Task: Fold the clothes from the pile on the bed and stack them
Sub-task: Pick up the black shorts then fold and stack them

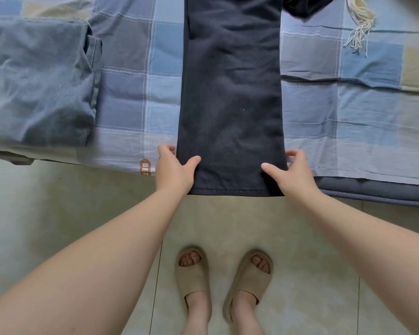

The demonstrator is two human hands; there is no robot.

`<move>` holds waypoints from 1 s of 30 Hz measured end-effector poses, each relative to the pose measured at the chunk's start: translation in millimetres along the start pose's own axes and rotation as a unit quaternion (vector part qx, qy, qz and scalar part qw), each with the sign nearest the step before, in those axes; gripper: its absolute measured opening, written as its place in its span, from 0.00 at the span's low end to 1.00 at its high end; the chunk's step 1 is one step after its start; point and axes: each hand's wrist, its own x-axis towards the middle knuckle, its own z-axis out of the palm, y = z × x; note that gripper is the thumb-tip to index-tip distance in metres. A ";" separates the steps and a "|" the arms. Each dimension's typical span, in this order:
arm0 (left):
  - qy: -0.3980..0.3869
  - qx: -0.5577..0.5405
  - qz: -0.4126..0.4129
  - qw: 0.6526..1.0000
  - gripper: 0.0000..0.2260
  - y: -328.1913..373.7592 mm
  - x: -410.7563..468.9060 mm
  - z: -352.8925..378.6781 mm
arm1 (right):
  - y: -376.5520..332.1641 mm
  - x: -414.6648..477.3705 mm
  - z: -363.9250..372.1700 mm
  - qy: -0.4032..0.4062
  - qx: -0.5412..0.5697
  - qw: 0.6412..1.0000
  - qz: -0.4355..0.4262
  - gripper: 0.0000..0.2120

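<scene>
Two hands take the dark garment (230, 93) by its hem corners where it lies flat along the bed (135, 93). The left hand (173, 170) and right hand (294, 171) each set a thumb on top, fingers curled at the side edges, apparently pinching. It looks soft, limp and light, so the corners suit lifting it.

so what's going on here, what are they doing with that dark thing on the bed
A person stands at the bed's edge, folding laundry. The dark garment, likely trousers, lies flat and lengthwise on the checked sheet, its hem just over the edge. The left hand and right hand each pinch a side of the near end, thumbs on top. A folded grey-blue garment sits to the left.
</scene>
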 end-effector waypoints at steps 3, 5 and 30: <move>-0.050 0.054 -0.003 0.997 0.15 -3.1 -4.6 -4.1 | -13.2 -7.0 -4.2 -0.057 0.010 0.998 0.031 0.18; -0.066 0.052 -0.006 0.996 0.12 -2.8 -14.6 -12.3 | -20.7 -18.3 -8.9 -0.076 0.041 0.995 0.043 0.10; -0.179 -0.142 -0.283 0.932 0.12 -63.0 -440.1 -210.6 | 36.4 -479.2 -119.0 -0.067 0.282 0.929 0.230 0.05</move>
